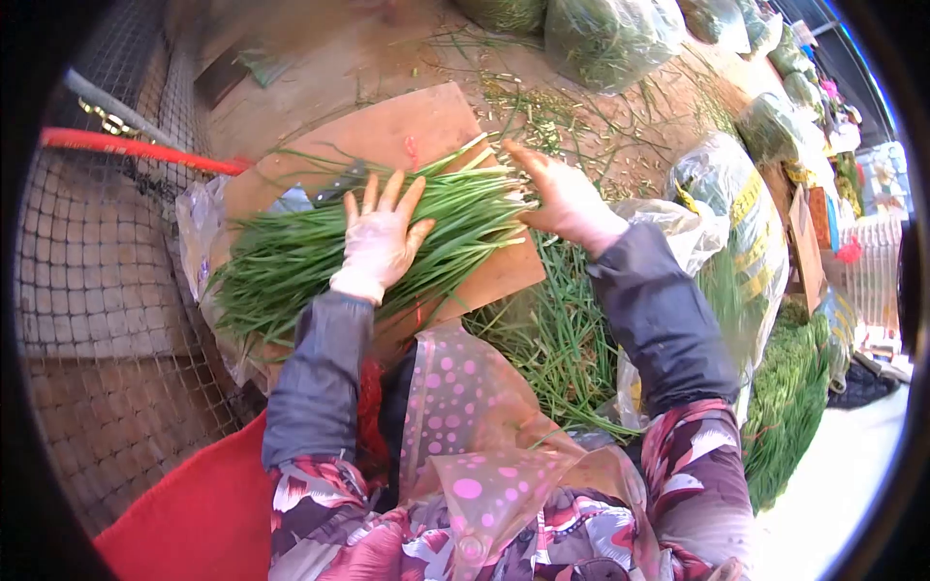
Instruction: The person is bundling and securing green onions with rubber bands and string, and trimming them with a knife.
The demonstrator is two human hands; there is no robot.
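A wide bunch of garlic chives (291,252) lies across a brown board (446,111), leaves to the left and pale stem ends to the right. My left hand (378,242), in a thin whitish glove with bare fingertips, rests flat on top of the bunch, fingers spread. At the stem ends is my right hand (567,194), gloved the same way, thumb and fingers apart with the palm side facing the stems. Red string (411,150) shows beyond the bunch and again on its near side. A dark and silvery object (339,182) lies partly hidden under the leaves.
Loose chives (572,339) are heaped right of the board. Filled plastic bags (615,39) stand at the back, and another bag (736,213) is at the right. Netting (107,252) and a red bar (140,147) border the left. Cut scraps (562,107) litter the ground.
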